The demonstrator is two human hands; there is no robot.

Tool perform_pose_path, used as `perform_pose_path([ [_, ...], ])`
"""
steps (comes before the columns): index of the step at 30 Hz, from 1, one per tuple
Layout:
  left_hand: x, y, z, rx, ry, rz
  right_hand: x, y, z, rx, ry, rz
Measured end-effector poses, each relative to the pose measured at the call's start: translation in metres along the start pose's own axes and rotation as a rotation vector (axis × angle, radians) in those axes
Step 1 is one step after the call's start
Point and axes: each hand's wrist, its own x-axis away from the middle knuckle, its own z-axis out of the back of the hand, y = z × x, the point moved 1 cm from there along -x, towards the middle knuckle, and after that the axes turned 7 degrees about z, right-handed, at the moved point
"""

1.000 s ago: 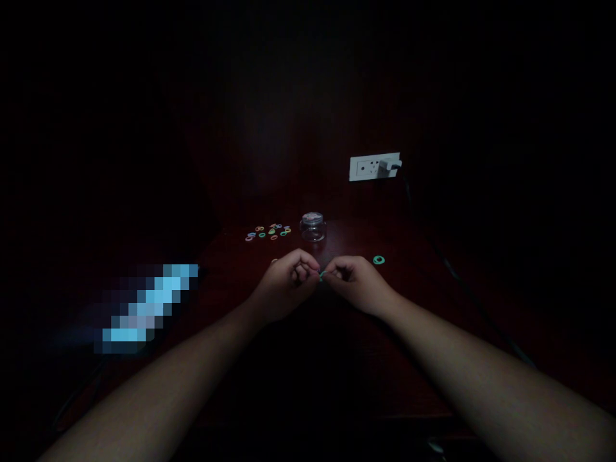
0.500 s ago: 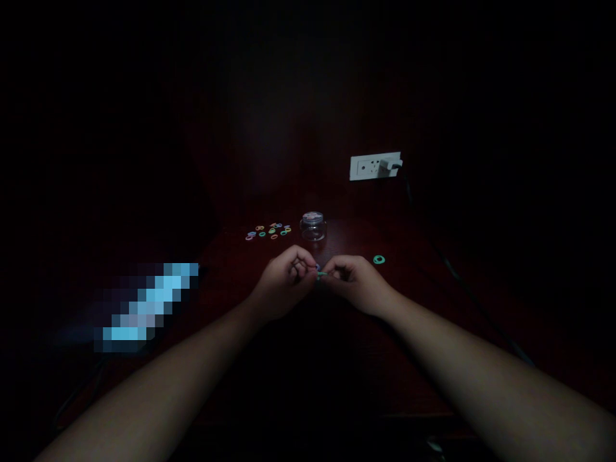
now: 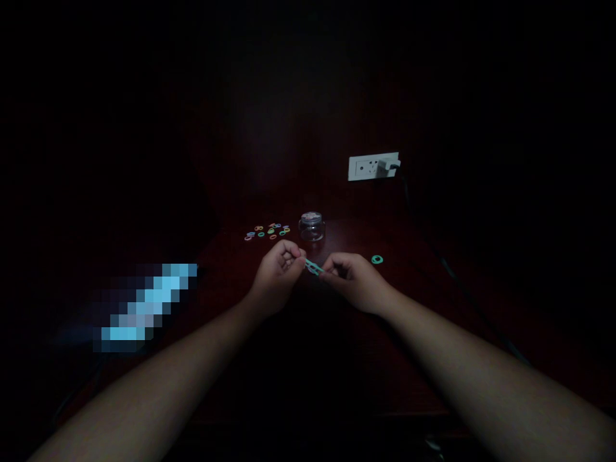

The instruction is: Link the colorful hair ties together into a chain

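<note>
Between my two hands a green hair tie (image 3: pixel 314 266) is pulled out long, with a bluish loop hanging at its middle. My left hand (image 3: pixel 279 276) pinches its left end between thumb and fingers. The right end is gripped by the fingertips of my right hand (image 3: pixel 353 279). To the right, on the dark red table (image 3: pixel 385 346), lies a loose green hair tie (image 3: pixel 376 260). Several small coloured hair ties (image 3: pixel 271 231) are spread beyond my left hand. A clear lidded jar (image 3: pixel 312 228) stands upright just past my hands.
A pixelated bright screen (image 3: pixel 149 308) is at the left. On the back wall a white socket plate (image 3: pixel 362 167) holds a plug (image 3: pixel 387 165), and a dark cable (image 3: pixel 450 269) runs down the right side. The room is very dark.
My left hand has moved a little left, away from the right hand. The green hair tie, earlier short between the fingertips, is now stretched out and more visible.
</note>
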Motion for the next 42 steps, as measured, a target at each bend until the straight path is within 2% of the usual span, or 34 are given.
perform_pose_path([
  [5, -0.004, 0.003, 0.002, 0.03, 0.045, 0.002, 0.0, 0.004, 0.0, 0.004, -0.011, 0.012],
  [9, -0.007, 0.009, 0.011, 0.009, 0.085, -0.025, 0.001, 0.011, 0.0, 0.047, 0.007, 0.038],
  [13, -0.005, 0.012, 0.017, -0.078, -0.013, -0.019, 0.001, 0.012, -0.002, -0.024, 0.006, 0.019],
  [18, 0.002, 0.008, 0.008, -0.134, -0.133, 0.01, 0.003, 0.005, -0.003, -0.054, -0.056, 0.051],
  [21, 0.003, 0.004, 0.003, -0.16, -0.173, 0.044, 0.004, 0.002, -0.002, -0.063, -0.096, 0.094],
  [25, 0.003, 0.002, 0.003, -0.164, -0.19, 0.046, 0.004, 0.002, -0.001, -0.008, -0.09, 0.119],
  [32, 0.001, 0.004, 0.001, -0.068, -0.099, -0.044, 0.004, 0.001, 0.001, 0.027, -0.095, 0.128],
  [38, -0.01, 0.006, 0.016, 0.0, 0.144, -0.094, 0.005, 0.005, 0.001, 0.054, -0.13, 0.125],
  [42, -0.011, 0.004, 0.018, -0.034, 0.086, -0.04, 0.005, 0.006, -0.001, 0.004, -0.117, 0.117],
])
